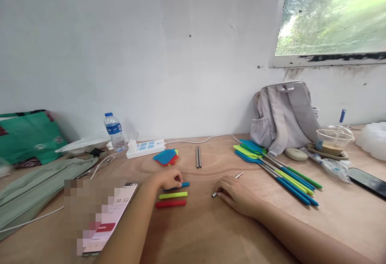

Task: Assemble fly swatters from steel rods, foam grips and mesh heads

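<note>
My left hand [171,179] is closed with its fingertips on a blue plastic handle [185,184], which lies crosswise on the wooden table. Nearer to me, a yellow-green handle [173,195] and a red handle [171,203] lie parallel to it. My right hand [228,188] is closed around a short metal rod [239,174], whose two ends stick out past the fingers. Two more metal rods [198,157] lie side by side farther back. Left of them is a small stack of fly swatter heads [165,157], blue on top. Assembled fly swatters [277,171], blue and green, lie piled to the right.
A phone [120,205] showing a timer lies beside my left forearm. Behind stand a power strip [146,148] and a water bottle [115,131]. A grey backpack [283,115], a drink cup [333,139] and a dark phone [369,182] are on the right.
</note>
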`<state>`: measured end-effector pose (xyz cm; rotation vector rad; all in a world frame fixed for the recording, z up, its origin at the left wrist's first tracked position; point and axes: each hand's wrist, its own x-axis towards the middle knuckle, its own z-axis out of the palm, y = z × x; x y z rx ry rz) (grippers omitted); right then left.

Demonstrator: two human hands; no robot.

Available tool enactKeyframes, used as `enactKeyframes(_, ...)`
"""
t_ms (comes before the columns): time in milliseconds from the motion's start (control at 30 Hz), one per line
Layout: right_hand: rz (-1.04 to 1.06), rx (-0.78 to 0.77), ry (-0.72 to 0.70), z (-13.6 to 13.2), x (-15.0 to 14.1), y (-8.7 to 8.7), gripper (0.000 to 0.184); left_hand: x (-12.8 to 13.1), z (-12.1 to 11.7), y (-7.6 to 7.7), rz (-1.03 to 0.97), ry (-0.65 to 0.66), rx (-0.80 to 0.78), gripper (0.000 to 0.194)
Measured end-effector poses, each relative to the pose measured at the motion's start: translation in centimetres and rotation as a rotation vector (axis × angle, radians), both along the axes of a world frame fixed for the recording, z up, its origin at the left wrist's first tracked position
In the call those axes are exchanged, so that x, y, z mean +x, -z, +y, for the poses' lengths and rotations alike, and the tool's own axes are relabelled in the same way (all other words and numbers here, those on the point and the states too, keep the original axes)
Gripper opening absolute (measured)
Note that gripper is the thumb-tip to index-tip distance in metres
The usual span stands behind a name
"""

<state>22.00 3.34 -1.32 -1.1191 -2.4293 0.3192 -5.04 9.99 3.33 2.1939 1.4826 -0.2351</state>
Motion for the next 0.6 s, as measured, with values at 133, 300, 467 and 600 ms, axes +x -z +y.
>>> enactKeyframes(133, -0.035, 0.017, 0.018, 0.0, -0.1, 0.1, 0.015, 1.1, -0.1, 0.9, -0.025, -0.007, 0.09, 0.024)
enactKeyframes(300, 0.009, 0.036, 0.088, 0.2, -0.1, 0.3, 0.013, 3.5, -1.1, 1.3, -0.15, 0.042, 0.231, 0.02)
enactKeyframes(467, 0.121, 0.003, 0.182, 0.9, 0.4, 0.5, 0.019, 5.2, -2.5, 1.2, -0.264, 0.134, 0.284, 0.021)
enactKeyframes(600, 0.163, -0.019, 0.199, 1.4, 0.8, 0.5, 0.023, 5.7, -3.1, 1.2, -0.33, 0.212, 0.332, 0.02)
